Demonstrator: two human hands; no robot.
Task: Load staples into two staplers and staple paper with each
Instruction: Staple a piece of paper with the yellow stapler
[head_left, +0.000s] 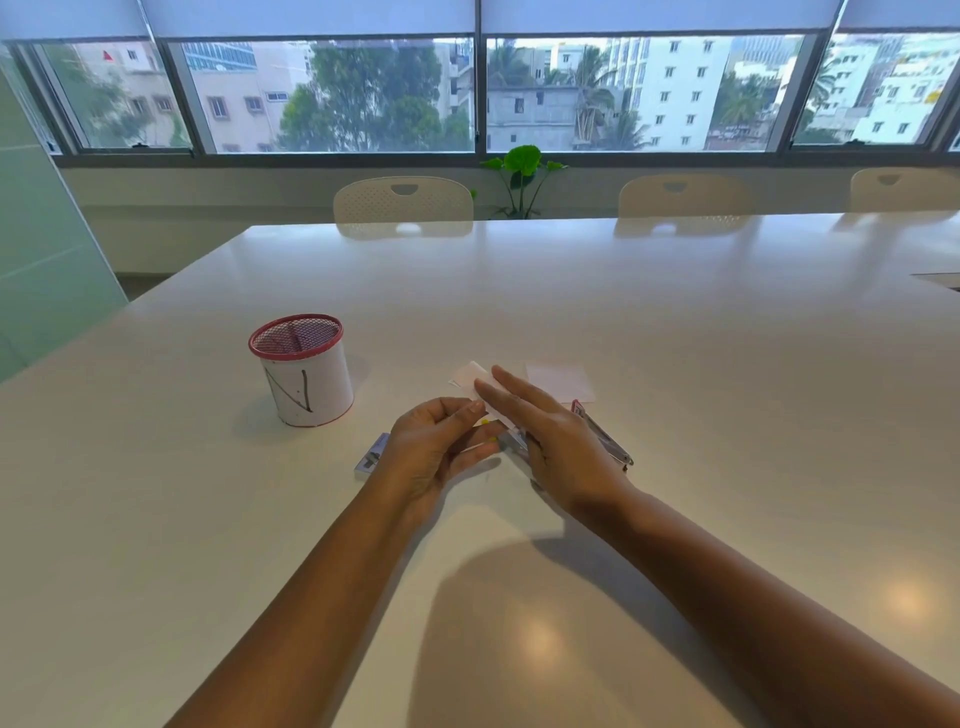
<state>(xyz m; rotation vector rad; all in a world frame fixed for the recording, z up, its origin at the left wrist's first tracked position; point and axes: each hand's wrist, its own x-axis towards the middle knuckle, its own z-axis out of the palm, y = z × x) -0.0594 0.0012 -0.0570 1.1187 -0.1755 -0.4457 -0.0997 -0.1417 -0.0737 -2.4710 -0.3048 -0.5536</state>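
Observation:
My left hand (439, 449) pinches a white paper slip (474, 375) between thumb and fingers, and the slip reaches away from me under my right fingers. My right hand (550, 434) lies flat with fingers stretched out, its palm on top of a grey stapler (511, 442) of which only the near-left end shows. A second stapler (605, 439), metallic with a pink end, lies just right of that hand on the white table (519, 291). A small staple box (372, 457) sits at the left of my left wrist. A pale pink paper square (561, 382) lies beyond my right hand.
A white mesh pen holder with a red rim (304, 371) stands to the left of my hands. White chairs (402, 200) line the table's far side, with a green plant (522, 174) between them under the windows.

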